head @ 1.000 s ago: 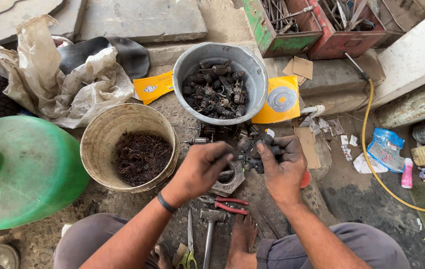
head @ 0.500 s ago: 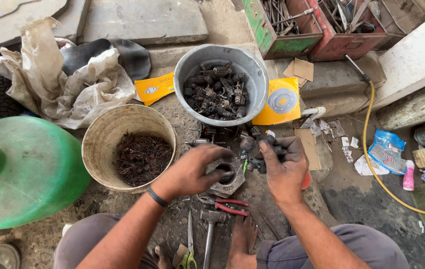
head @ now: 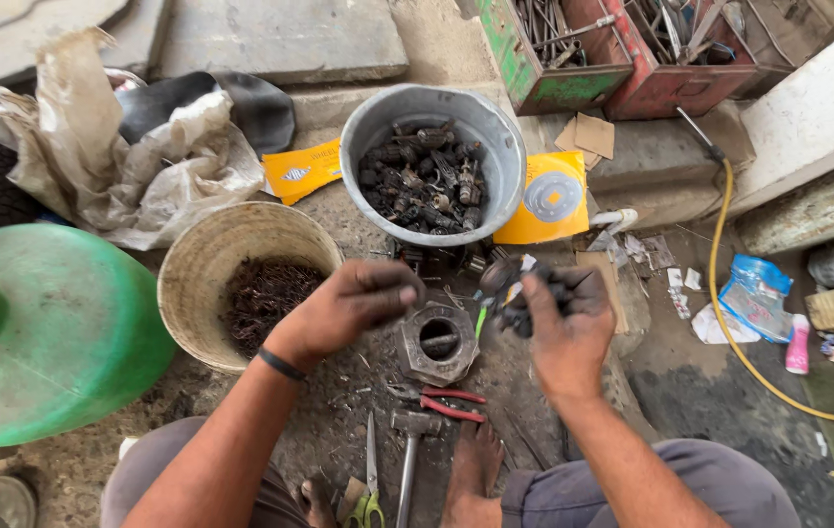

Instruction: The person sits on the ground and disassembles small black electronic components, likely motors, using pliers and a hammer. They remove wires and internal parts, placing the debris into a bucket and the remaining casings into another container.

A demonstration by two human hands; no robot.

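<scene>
Left hand (head: 353, 305) withdrew toward beige bucket (head: 203, 262), off hexagonal block (head: 436, 342).

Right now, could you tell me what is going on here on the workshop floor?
A person sits on the ground over a hexagonal metal block. The right hand grips a dark, greasy metal part beside the block, while the left hand, closed, hovers between the block and a tan bucket of dark scraps. A grey bucket of similar black parts stands just beyond. Red-handled pliers and a hammer lie by the person's feet.
</scene>
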